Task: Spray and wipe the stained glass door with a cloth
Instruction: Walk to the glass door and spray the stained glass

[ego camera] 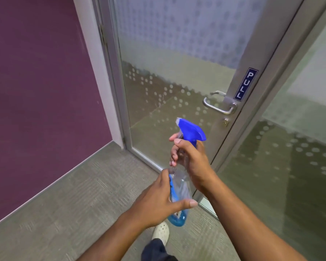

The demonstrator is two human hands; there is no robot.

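A clear spray bottle [181,185] with a blue trigger head and a little blue liquid at the bottom is held in front of me. My left hand [158,202] wraps around its lower body. My right hand [192,159] grips its neck just below the trigger head, fingers by the trigger. The nozzle points up and to the left, toward the glass door [169,87], which has a dotted frosted pattern and a metal frame. No cloth is in view.
The door's metal lever handle [218,106] and a blue PULL sign [246,83] sit on the right stile. A fixed glass panel [294,147] stands to the right, a purple wall [41,91] to the left. My white shoe [161,233] rests on grey carpet.
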